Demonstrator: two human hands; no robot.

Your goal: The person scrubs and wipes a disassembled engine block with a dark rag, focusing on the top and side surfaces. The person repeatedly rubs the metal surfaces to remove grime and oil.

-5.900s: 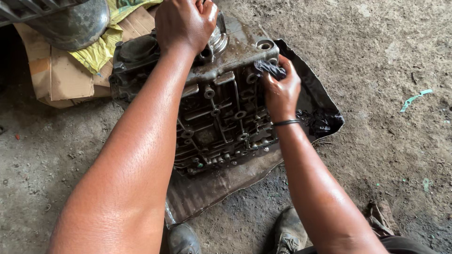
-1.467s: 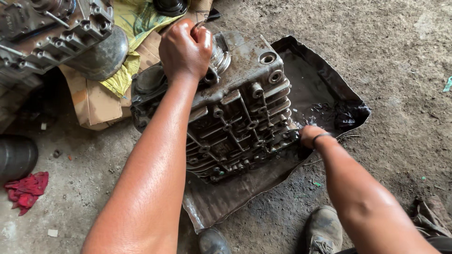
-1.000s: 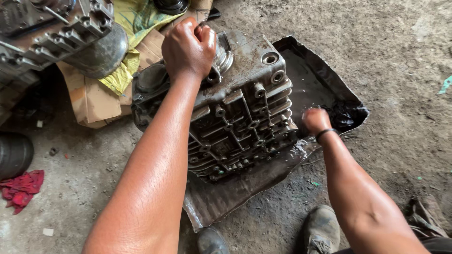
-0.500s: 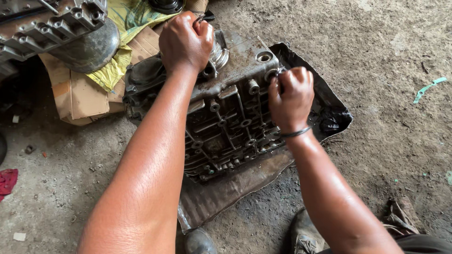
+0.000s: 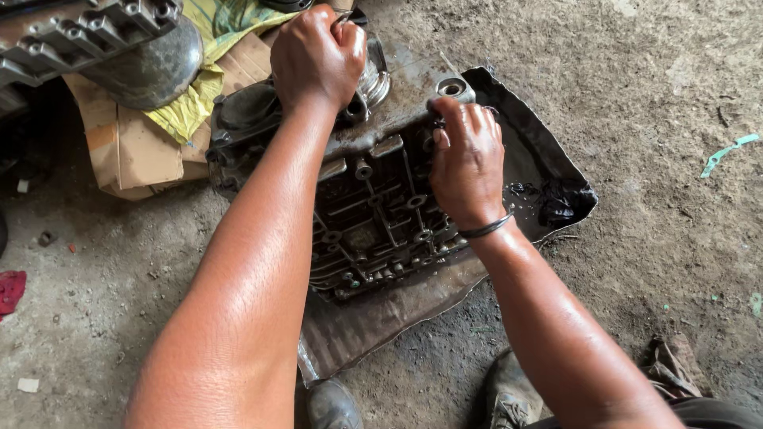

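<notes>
Here a greasy metal engine block (image 5: 373, 214) is lying on a dark oily sheet (image 5: 524, 151) spread over the dirt floor, reaching toward the sheet's far edge. The left hand (image 5: 318, 56) is clenching tightly around the block's far end. The right hand (image 5: 467, 163) is pressing flat, fingers together, against its ribbed right side.

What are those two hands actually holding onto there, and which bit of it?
The left hand is fisted over the top end of the greasy metal engine block. The right hand rests on its upper right edge, fingers curled; whether it grips something small cannot be told.
</notes>
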